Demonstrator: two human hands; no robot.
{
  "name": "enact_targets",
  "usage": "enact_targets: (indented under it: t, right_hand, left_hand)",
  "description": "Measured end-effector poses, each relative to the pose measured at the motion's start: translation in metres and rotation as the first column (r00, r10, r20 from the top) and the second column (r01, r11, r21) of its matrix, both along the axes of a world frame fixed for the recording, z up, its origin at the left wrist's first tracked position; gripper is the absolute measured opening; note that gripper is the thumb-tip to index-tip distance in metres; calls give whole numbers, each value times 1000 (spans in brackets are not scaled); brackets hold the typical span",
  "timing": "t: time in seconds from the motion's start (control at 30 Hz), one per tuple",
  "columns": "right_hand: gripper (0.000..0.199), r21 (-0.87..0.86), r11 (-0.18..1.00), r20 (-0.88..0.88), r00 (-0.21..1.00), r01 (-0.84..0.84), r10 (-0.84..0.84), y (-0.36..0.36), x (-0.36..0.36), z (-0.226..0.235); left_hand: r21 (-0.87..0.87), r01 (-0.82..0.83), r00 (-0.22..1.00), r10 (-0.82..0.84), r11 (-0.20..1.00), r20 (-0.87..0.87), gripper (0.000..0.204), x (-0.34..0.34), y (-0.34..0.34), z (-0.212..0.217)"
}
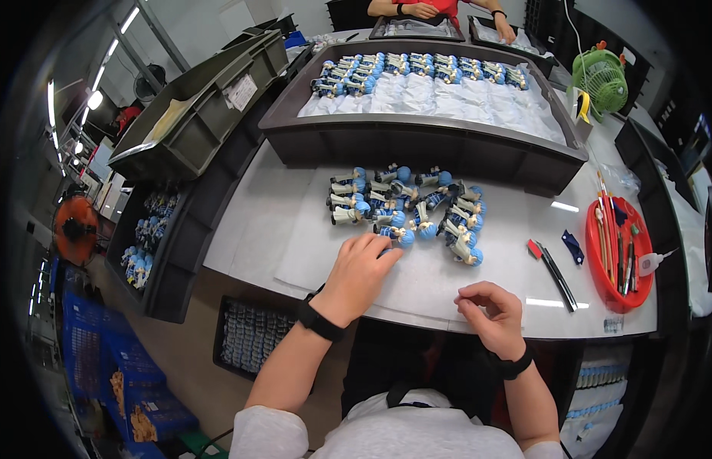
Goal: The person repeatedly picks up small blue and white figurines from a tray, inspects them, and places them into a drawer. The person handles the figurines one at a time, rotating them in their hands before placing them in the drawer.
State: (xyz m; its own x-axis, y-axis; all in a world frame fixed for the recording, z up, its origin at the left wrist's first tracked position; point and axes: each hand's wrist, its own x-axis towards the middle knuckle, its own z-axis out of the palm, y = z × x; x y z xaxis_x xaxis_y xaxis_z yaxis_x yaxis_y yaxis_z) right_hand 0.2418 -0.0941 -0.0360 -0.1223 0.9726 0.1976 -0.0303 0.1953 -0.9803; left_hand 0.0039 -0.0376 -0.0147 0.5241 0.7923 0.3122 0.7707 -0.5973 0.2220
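My left hand (357, 277) reaches over the white table, its fingers closed around a small blue-haired figurine (386, 250) that they mostly hide. Just beyond the fingertips lies another figurine (403, 236) with light-blue hair and dark-blue clothing. It belongs to a loose cluster of several such figurines (464, 218), most lying on their sides in rough rows. Near the table's front edge, my right hand (492, 315) hovers with fingers curled and thumb tip close to the index finger; nothing shows in it.
Behind the cluster stands a large dark tray (425, 130) with figurines on white padding. At right lie a black pen-like tool (559, 279) and a red basket (618, 300) of brushes, near a green fan (601, 83). Crates (153, 294) flank the left. A co-worker's hand (506, 32) is opposite.
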Motion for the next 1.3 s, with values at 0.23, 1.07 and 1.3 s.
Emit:
enact_targets:
  t: [0.23, 1.07, 1.3]
  right_hand:
    - [39, 13, 994, -82, 991, -108, 109, 1, 2, -6]
    - [45, -101, 993, -195, 980, -55, 34, -1, 5, -11]
    - [61, 46, 996, -82, 994, 73, -69, 2, 3, -17]
  left_hand:
    - [-523, 578, 315, 419, 627, 851, 32, 39, -35, 20]
    - [-464, 660, 74, 563, 591, 823, 37, 73, -22, -38]
    - [-439, 620, 84, 501, 651, 862, 36, 72, -25, -42]
